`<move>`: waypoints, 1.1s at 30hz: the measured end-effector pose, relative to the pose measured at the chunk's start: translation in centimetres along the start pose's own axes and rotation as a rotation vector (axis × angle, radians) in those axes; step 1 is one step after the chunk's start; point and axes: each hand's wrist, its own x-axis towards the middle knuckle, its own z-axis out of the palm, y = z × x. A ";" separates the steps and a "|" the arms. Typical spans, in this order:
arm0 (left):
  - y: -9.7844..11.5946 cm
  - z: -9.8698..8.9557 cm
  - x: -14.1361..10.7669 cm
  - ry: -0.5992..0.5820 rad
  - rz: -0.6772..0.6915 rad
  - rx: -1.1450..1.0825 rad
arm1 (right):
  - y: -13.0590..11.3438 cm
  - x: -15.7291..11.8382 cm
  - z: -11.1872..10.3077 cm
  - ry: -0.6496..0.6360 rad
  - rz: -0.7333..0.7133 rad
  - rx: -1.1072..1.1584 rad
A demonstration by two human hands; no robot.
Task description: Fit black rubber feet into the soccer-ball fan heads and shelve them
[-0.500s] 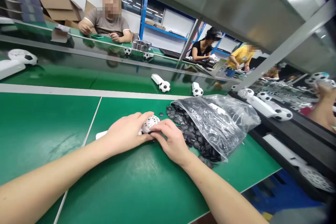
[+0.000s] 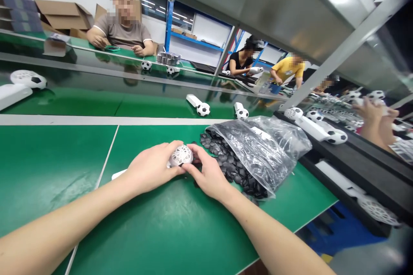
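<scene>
My left hand (image 2: 151, 168) grips white grille ball (image 2: 181, 155); right hand (image 2: 208, 174) now pinching its far side, ball raised slightly beside bag of black discs (image 2: 254, 150).

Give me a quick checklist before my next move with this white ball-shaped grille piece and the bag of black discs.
1. Left hand grips the white ball-shaped grille piece: ok.
2. Right hand steadies it: ok.
3. Clear plastic bag of black discs open beside the right hand: ok.
4. Loose black discs lying near the fingers: ok.
5. Disc pinched in the fingers: cannot tell.
6. Green table bare beneath the forearms: ok.
</scene>
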 end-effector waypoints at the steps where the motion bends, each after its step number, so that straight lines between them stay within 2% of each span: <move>1: -0.2 -0.1 0.0 -0.006 -0.004 -0.003 | 0.0 0.4 -0.5 0.001 0.009 0.001; 3: -0.8 -0.5 0.1 -0.017 -0.012 0.015 | 0.0 1.4 -1.7 0.042 0.029 -0.078; 5: -1.7 -1.1 0.2 -0.021 -0.015 0.090 | 0.4 2.9 -2.9 0.104 0.057 -0.257; 8: -3.3 -1.7 0.3 -0.003 -0.001 0.236 | 1.7 5.0 -3.7 0.029 0.153 -0.473; 11: -4.2 -1.7 0.2 0.013 0.023 0.282 | 3.2 6.4 -3.2 -0.040 0.242 -0.498; 16: -4.1 -1.6 0.0 -0.005 0.029 0.263 | 4.1 7.2 -2.4 -0.054 0.232 -0.475; 21: -4.1 -1.7 0.1 -0.029 0.023 0.280 | 2.6 6.6 -2.6 -0.065 0.177 -0.406; 27: -4.2 -1.5 0.1 -0.019 0.058 0.269 | -0.6 3.5 -1.7 0.016 0.109 -0.121; 30: -4.1 -1.7 0.0 -0.020 0.075 0.243 | -1.7 2.5 -1.1 0.016 0.051 -0.017; 33: -4.0 -1.9 -0.2 -0.035 0.119 0.192 | -2.1 2.2 -0.7 -0.014 -0.051 -0.024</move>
